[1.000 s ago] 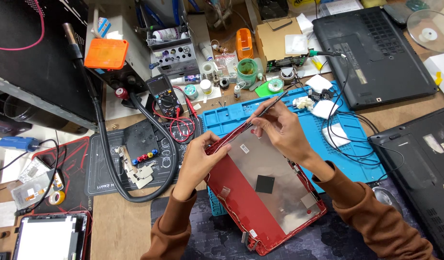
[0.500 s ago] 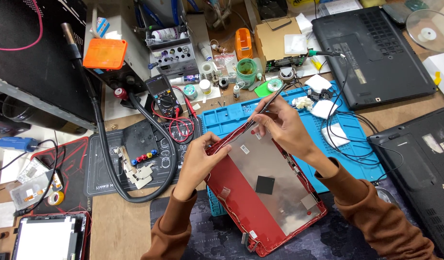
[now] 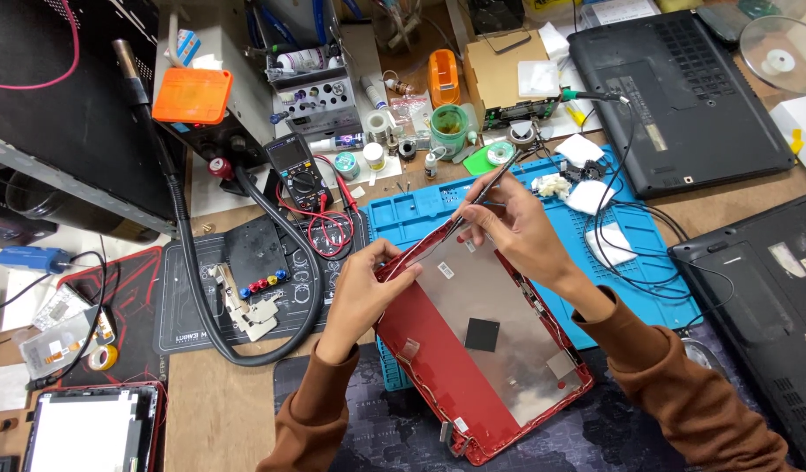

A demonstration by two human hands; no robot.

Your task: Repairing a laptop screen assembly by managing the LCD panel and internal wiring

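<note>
Red laptop lid point(image 3: 481, 350) lying inner face up, half on blue mat point(image 3: 420, 214), half on dark mat. Left hand point(image 3: 363, 293) fingers clamped on its upper left edge. Right hand point(image 3: 516, 232) fingers pinching metal tweezers point(image 3: 483, 190), tips at lid's top corner.

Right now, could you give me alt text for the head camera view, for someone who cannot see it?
Two hands hold a red laptop lid over a cluttered repair bench: the left hand steadies its top edge while the right hand works metal tweezers there. A blue work mat lies underneath.
</note>
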